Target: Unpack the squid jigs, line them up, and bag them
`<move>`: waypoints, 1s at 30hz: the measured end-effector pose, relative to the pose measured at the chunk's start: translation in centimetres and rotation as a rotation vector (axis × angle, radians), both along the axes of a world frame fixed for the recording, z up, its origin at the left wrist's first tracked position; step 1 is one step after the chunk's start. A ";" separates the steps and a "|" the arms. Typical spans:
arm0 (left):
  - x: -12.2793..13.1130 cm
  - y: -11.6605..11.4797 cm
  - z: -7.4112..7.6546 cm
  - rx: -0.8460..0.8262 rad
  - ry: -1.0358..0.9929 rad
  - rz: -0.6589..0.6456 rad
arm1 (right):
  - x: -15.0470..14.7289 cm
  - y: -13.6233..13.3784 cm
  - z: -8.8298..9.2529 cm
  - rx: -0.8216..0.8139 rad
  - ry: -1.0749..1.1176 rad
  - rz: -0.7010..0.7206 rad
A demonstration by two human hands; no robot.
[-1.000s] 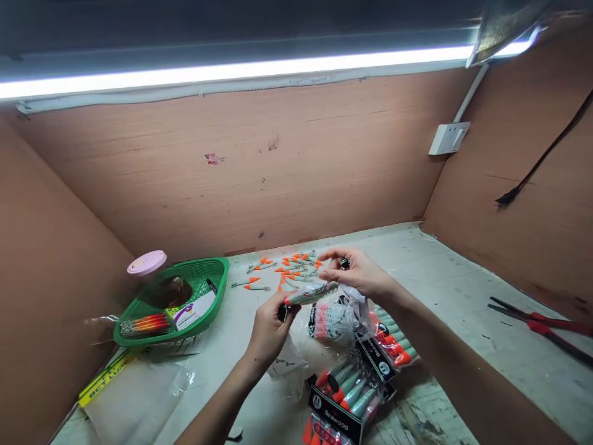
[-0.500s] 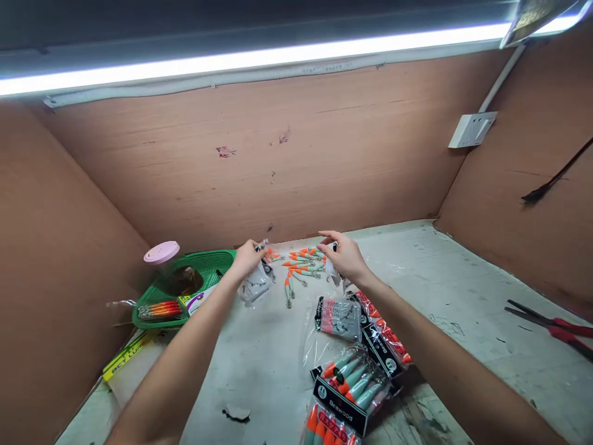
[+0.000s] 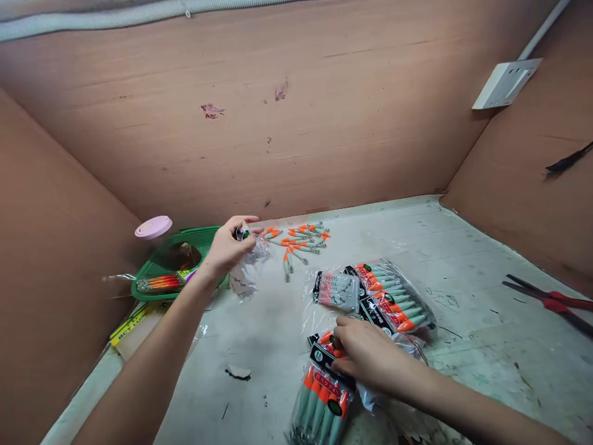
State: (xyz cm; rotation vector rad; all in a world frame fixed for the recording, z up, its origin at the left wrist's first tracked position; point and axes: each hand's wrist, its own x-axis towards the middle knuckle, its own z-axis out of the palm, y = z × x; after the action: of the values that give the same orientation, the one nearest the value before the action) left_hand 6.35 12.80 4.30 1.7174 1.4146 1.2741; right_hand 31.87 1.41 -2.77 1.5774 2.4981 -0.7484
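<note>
My left hand (image 3: pixel 231 244) is closed around the top of a small crumpled clear plastic bag (image 3: pixel 243 275); a small dark piece shows between the fingers. Past its fingertips, several small squid-jig lures (image 3: pixel 301 244) with orange heads, pale green bodies and hooks lie at the back of the table. My right hand (image 3: pixel 361 352) is at the front, its fingers curled over a clear pack of orange-and-green lures (image 3: pixel 327 340), mostly hidden beneath it. Just in front lies another bagged lure pack (image 3: pixel 319 402) with a black header. A flat packet (image 3: pixel 338 290) and a larger lure pack (image 3: pixel 393 296) lie behind.
At left stands a green basket (image 3: pixel 139 290) holding a packet of red-orange lures and a dark jar with a pink lid (image 3: pixel 154 227). A yellow-edged bag (image 3: pixel 132 324) lies below it. Red-handled scissors (image 3: pixel 551 300) rest at right. Wooden panels enclose the table.
My right hand has come down from the back of the table onto the lure packs in front. My left hand has shifted slightly left, still with the plastic bag. The view has tilted down.
</note>
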 end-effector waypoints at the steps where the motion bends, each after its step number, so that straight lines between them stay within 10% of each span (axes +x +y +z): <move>1: 0.3 -1.1 -0.6 -0.056 -0.023 -0.083 | -0.3 -0.4 -0.6 -0.008 -0.004 0.007; 12: 1.7 -8.6 -4.4 -0.445 0.435 -0.647 | 2.9 0.9 0.8 -0.145 0.604 -0.032; 20: 3.4 -9.2 -8.9 -0.414 0.589 -0.651 | 3.5 1.4 -0.5 -0.063 0.633 -0.099; 30: 3.4 -9.2 -9.3 -0.463 0.425 -0.735 | 3.4 0.5 -0.3 -0.132 0.746 -0.079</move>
State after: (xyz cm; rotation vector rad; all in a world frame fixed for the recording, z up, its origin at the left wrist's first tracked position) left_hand 9.70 3.59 -5.05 1.9470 1.0006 0.1778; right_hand 35.26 1.87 -3.09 1.5537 2.7486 -1.7439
